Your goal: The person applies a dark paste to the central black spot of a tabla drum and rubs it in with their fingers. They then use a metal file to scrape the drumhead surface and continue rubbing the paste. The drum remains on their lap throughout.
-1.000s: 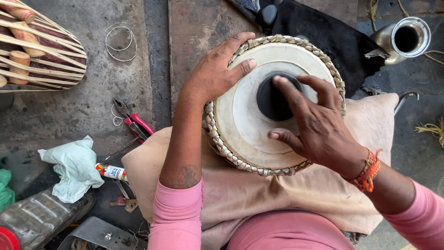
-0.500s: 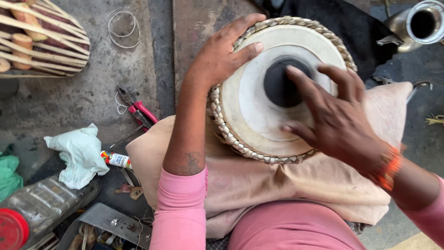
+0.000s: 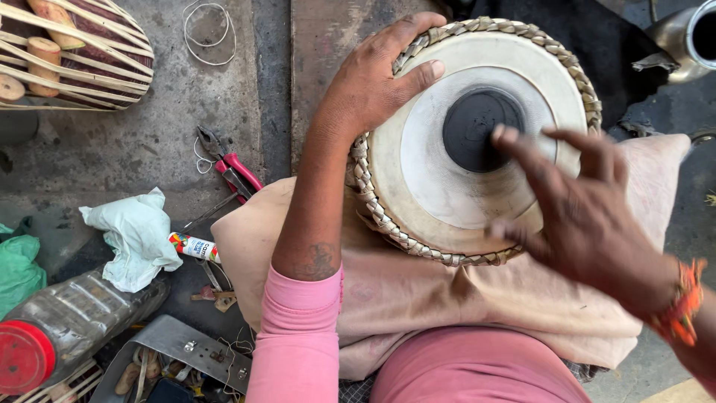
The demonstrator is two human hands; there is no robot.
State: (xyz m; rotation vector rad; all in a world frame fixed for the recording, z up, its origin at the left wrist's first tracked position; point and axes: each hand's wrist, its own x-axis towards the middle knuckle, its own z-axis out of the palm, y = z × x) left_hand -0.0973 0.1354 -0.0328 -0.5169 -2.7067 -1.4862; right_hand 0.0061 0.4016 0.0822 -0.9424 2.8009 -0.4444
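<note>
— What did the work rest on?

— A grey concrete floor [image 3: 149, 142], rough and stained, with a wooden plank [image 3: 328, 45] running under the drum [image 3: 447, 186]. The drum sat on a beige cloth [image 3: 447, 298] over the person's lap.

— And around it?

— A second drum [image 3: 67, 56], laced with pale straps, lay at the far left. Red-handled pliers [image 3: 231, 168] lay near the cloth's edge, a wire loop [image 3: 209, 30] beyond them. A white rag [image 3: 134, 235], a small tube [image 3: 195, 246] and a plastic bottle [image 3: 67, 325] with a red cap were nearer the knee. A metal cup [image 3: 690, 41] stood far right.

— The hands?

— The left hand [image 3: 377, 82] lay open, gripping nothing, palm on the drum's braided rim, thumb on the skin. The right hand [image 3: 585, 209] was open too, fingers spread and blurred over the skin beside the black spot [image 3: 473, 127], partly hiding the rim.
</note>
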